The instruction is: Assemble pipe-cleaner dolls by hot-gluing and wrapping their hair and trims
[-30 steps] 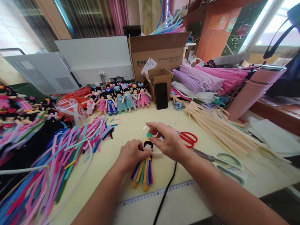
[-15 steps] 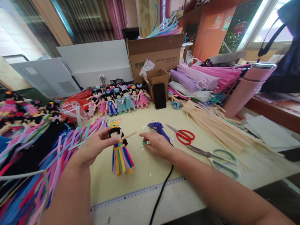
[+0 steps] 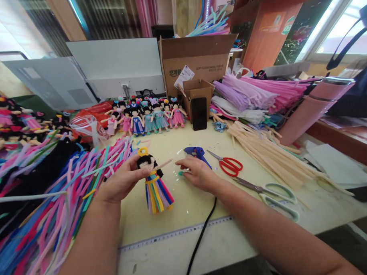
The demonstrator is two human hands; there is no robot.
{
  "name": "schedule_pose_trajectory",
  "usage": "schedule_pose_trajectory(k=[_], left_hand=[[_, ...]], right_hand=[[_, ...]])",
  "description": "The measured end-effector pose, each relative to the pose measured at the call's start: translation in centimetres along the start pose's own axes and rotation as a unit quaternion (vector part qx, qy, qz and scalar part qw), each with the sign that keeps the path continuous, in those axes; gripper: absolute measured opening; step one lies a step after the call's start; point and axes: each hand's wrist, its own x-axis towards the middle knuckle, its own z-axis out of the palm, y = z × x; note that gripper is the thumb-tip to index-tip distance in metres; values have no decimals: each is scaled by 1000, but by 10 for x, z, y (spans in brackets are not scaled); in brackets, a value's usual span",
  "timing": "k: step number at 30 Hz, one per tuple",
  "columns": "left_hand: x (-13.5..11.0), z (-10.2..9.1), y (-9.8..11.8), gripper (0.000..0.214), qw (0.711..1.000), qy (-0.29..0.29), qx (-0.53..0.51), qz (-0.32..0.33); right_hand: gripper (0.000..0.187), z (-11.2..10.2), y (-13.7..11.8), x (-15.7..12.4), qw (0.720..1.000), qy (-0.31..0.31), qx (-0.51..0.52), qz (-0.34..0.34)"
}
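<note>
My left hand [image 3: 121,181] is closed around a small pipe-cleaner doll [image 3: 155,182] with black hair, a yellow loop on top and a striped multicolour skirt, held upright above the yellow table [image 3: 198,203]. My right hand [image 3: 195,174] rests on the table just right of the doll, its fingers pinched over a small teal piece [image 3: 180,173]. A blue glue gun [image 3: 197,154] lies right behind that hand, and its black cord [image 3: 202,237] runs toward me.
Heaps of coloured pipe cleaners [image 3: 53,190] fill the left. A row of finished dolls [image 3: 146,118] stands at the back by a phone [image 3: 198,113] and cardboard boxes [image 3: 199,62]. Red scissors [image 3: 229,164], green scissors [image 3: 269,192], beige sticks [image 3: 277,158] and a pink flask [image 3: 313,109] lie right.
A second ago both hands worked on the doll lying on the table. My left hand has lifted it up and to the left; my right hand let go and dropped to the table by the glue gun.
</note>
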Motion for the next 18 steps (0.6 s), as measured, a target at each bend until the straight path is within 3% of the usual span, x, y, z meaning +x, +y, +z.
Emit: schedule_pose_trajectory(k=[10, 18], left_hand=[[-1, 1, 1, 37, 999, -20, -10, 25], [-2, 1, 2, 36, 999, -24, -22, 40]], right_hand=[[38, -1, -11, -3, 996, -66, -36, 55], [48, 5, -13, -1, 999, -22, 30, 15]])
